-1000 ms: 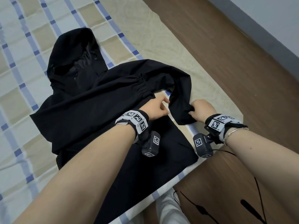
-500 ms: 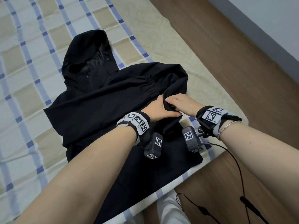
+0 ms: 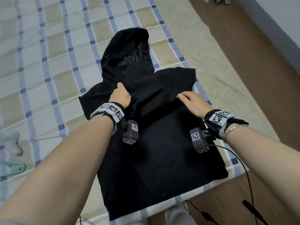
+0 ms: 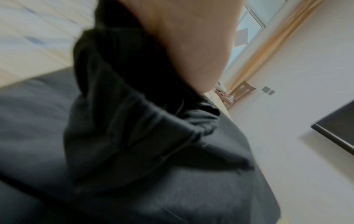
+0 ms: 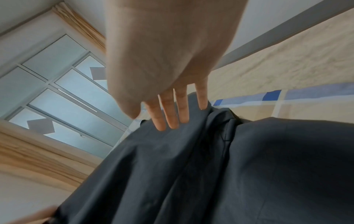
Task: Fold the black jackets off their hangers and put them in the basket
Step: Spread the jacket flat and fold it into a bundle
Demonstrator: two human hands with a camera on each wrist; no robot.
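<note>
One black jacket (image 3: 155, 143) lies flat on the bed (image 3: 48, 62), hood (image 3: 128, 47) pointing away from the person, hem at the near edge. A second ago its right sleeve hung out past the bed's edge, pinched by the right hand; half a second ago both hands met at the cuff; now that sleeve (image 3: 164, 93) is laid across the chest, its elastic cuff (image 3: 134, 107) lying just beside the left hand (image 3: 121, 96). The jacket's right side now ends in a straight folded edge, so I judge the first sleeve fold done.

The left hand sits on the sleeve near the cuff; in the wrist view dark cloth bunches under the palm, but the fingers are hidden, so I cannot tell whether they grip or only press. The right hand (image 3: 193, 103) has let go: its fingers (image 5: 168, 112) are straight and spread, tips resting on the cloth in a smoothing pose.

The jacket's left shoulder and side (image 3: 90, 104) are not yet folded in, which I take to be the next step, then folding the body up. No basket is in view. At the far left lie a green hanger (image 3: 14, 168) and something white (image 3: 9, 143) on the bed. Beyond the bed are wooden floor (image 3: 243, 62) and the camera cable (image 3: 240, 161).
</note>
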